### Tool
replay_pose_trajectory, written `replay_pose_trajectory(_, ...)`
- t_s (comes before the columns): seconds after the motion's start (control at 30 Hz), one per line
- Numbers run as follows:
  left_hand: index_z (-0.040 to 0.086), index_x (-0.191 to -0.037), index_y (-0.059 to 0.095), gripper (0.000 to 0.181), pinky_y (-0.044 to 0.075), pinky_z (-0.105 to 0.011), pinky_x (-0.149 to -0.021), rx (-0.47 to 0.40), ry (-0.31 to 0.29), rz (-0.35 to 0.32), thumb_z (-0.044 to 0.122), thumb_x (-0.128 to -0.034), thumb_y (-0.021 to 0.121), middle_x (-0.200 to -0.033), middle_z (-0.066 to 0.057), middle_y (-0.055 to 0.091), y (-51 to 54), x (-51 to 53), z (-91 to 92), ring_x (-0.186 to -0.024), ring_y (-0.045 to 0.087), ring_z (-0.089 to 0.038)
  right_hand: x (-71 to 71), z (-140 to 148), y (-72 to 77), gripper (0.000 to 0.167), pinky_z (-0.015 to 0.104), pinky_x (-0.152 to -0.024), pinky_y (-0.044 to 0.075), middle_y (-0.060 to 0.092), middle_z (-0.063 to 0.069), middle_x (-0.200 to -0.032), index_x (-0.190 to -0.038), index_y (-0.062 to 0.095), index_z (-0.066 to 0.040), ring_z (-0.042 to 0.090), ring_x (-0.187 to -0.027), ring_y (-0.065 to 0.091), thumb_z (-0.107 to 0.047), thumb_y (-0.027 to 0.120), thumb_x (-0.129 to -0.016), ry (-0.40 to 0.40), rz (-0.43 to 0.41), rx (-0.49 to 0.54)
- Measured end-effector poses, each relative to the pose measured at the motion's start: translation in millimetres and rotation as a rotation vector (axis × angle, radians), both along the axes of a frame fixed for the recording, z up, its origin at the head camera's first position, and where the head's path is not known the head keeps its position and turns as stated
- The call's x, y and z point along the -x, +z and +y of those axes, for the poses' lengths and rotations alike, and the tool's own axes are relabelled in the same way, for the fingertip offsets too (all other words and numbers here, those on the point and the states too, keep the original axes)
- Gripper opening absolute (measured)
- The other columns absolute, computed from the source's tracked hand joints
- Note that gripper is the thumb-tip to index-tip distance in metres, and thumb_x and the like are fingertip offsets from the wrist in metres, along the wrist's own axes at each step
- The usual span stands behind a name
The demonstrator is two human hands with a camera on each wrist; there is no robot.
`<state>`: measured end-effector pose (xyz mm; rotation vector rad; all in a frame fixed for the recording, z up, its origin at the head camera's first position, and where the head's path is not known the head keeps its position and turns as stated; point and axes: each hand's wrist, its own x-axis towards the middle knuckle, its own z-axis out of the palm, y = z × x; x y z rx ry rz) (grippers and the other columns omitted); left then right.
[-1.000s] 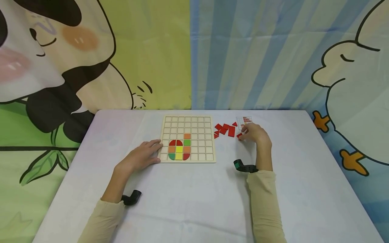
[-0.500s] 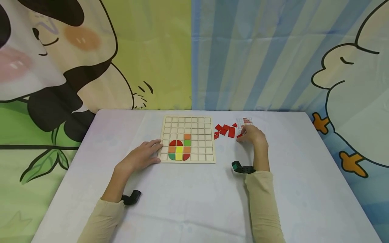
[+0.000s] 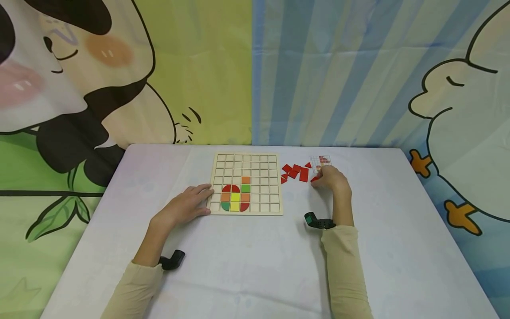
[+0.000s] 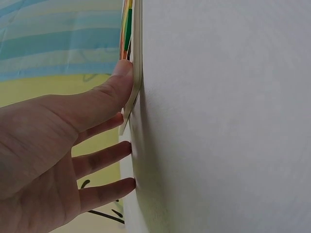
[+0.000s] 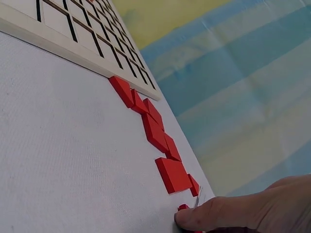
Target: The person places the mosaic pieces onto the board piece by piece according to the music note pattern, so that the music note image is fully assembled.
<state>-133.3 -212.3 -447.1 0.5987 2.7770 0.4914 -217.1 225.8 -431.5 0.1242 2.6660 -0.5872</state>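
A wooden grid board lies on the table, with red, orange, yellow and green pieces set in its lower left cells. At its left edge, my left hand rests with fingers extended; in the left wrist view the thumb touches the rim. To the right of the board, my right hand pinches a small red piece low over the table. The thumb covers most of that piece in the right wrist view, so its shape is hidden.
Several loose red pieces, square, oblong and triangular, lie between the board and my right hand. A printed pattern card sits behind that hand, partly covered by it. A cartoon backdrop stands behind the white table.
My right hand has shifted slightly left, and the red piece is now in its fingertips at nearly the same place. The left hand and the board have stayed put.
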Motion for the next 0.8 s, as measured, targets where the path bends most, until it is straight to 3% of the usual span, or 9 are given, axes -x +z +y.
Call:
replay_pose_trajectory(0.1, 0.013, -0.146, 0.044, 0.065, 0.04, -0.055, -0.108, -0.004, 0.005, -0.003, 0.033, -0.0895, 0.069, -0.156, -0.009, 0.036, 0.2, -0.3, -0.1, -0.14, 0.037, -0.034, 0.8, 1.3, 1.2, 0.027, 0.033, -0.072, 0.043, 0.059, 0.013, -0.099, -0.105, 0.065, -0.001, 0.027, -0.092, 0.05, -0.022, 0.068, -0.088, 0.014, 0.019, 0.044)
replay_pose_trajectory(0.27, 0.013, -0.146, 0.044, 0.066, 0.04, -0.055, -0.108, -0.005, 0.013, -0.003, 0.033, -0.0892, 0.069, -0.156, -0.009, 0.036, 0.4, -1.4, -0.8, -0.14, 0.037, -0.034, 2.1, -7.9, 10.5, 0.029, 0.037, -0.079, 0.051, 0.063, 0.018, -0.105, -0.109, 0.061, 0.002, 0.029, -0.094, 0.056, -0.018, 0.066, -0.089, 0.084, 0.156, 0.215)
replay_pose_trajectory(0.43, 0.012, -0.146, 0.044, 0.065, 0.039, -0.054, -0.109, -0.01, 0.015, -0.006, 0.032, -0.0894, 0.069, -0.156, -0.009, 0.036, 2.0, -1.7, -0.4, -0.14, 0.037, -0.034, 5.1, -40.9, 17.5, 0.031, 0.042, -0.084, 0.057, 0.064, 0.018, -0.112, -0.115, 0.061, 0.001, 0.031, -0.099, 0.064, -0.016, 0.067, -0.09, 0.192, 0.344, 0.405)
replay_pose_trajectory(0.6, 0.012, -0.147, 0.043, 0.066, 0.039, -0.055, -0.109, -0.006, 0.01, -0.008, 0.033, -0.0894, 0.069, -0.157, -0.009, 0.035, 2.6, -0.8, -0.3, -0.141, 0.036, -0.034, 7.1, -79.9, 14.2, 0.031, 0.043, -0.088, 0.057, 0.065, 0.015, -0.111, -0.115, 0.064, -0.001, 0.029, -0.097, 0.068, -0.016, 0.07, -0.089, 0.259, 0.501, 0.506)
replay_pose_trajectory(0.8, 0.012, -0.147, 0.043, 0.067, 0.039, -0.056, -0.109, 0.0, 0.003, -0.007, 0.033, -0.0889, 0.069, -0.157, -0.009, 0.035, 1.1, 0.3, -0.7, -0.14, 0.037, -0.034, 10.6, -120.8, 0.0, 0.027, 0.038, -0.091, 0.057, 0.067, 0.015, -0.112, -0.113, 0.066, -0.001, 0.026, -0.099, 0.069, -0.013, 0.07, -0.09, 0.339, 0.501, 0.512)
